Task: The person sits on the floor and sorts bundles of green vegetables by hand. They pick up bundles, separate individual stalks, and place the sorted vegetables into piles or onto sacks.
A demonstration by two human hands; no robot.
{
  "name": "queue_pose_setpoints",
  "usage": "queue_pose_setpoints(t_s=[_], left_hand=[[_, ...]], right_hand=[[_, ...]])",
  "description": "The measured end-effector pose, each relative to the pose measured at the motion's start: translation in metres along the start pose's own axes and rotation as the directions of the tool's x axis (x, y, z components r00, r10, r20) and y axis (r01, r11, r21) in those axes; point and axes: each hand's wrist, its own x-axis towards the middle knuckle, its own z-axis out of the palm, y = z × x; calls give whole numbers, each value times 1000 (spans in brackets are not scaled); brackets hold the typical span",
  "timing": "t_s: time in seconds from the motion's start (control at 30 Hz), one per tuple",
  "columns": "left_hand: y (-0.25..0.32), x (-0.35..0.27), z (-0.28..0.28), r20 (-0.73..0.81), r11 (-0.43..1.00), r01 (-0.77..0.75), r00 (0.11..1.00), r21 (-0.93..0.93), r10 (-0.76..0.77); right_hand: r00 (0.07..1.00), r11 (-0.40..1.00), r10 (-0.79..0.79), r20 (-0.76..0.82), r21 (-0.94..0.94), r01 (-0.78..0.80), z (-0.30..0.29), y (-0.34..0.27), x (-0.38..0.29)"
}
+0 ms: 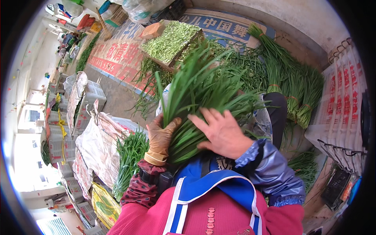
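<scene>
A loose bunch of long green chive-like leaves [188,91] lies across my lap, its tips fanned away from me. My left hand [161,135], in a tan rubber glove, grips the left side of the bunch, thumb on top. My bare right hand [223,133] is spread over the leaves on the right, fingers apart and slightly blurred; whether it touches them I cannot tell. Loose leaves [243,69] are heaped beyond the bunch. Beside my left forearm stands a thick stack of similar leaves [132,158]. A blue apron [217,183] covers my chest.
A board heaped with pale cut stem pieces [173,39] and a brick [153,30] lies ahead. Banded bundles [290,76] lie at right, beside a white plastic crate [335,111]. White sacking [98,147] and crates [89,97] stand at left. A printed banner [117,55] covers the floor.
</scene>
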Motion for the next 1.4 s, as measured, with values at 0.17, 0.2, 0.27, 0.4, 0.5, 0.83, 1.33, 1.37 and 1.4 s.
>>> queue_pose_setpoints(t_s=[0.17, 0.2, 0.27, 0.4, 0.5, 0.83, 1.33, 1.37, 1.4], left_hand=[[4, 4, -5, -97, 997, 10, 995, 71, -3], [5, 5, -5, -96, 996, 22, 995, 83, -14], [6, 5, -7, -40, 999, 31, 999, -13, -31], [7, 5, -11, 35, 995, 85, 996, -51, -83], [5, 6, -14, 84, 980, 110, 992, -167, -97], [3, 17, -24, 80, 950, 241, 970, -199, -229], [-25, -48, -269, -219, 886, 150, 974, 439, -57], [-51, -59, -266, -138, 640, 190, 982, 745, -131], [-87, -72, -242, -36, 781, 118, 992, 613, -121]], right_hand=[[847, 980, 167, 505, 8, -198, 21, -8, -25], [889, 986, 160, 429, -27, -164, 19, -9, -25], [923, 982, 173, 343, -130, -136, 11, -15, -20], [997, 999, 30, 74, -20, -29, 1, -26, -3], [989, 995, -85, 117, -33, 90, 10, -17, 13], [901, 990, 41, 432, 105, -95, 25, -3, 10], [874, 679, -2, 486, 642, -355, 102, 69, -21], [825, 655, 33, 564, 612, -444, 104, 71, -20], [834, 612, 39, 550, 647, -455, 106, 72, -19]])
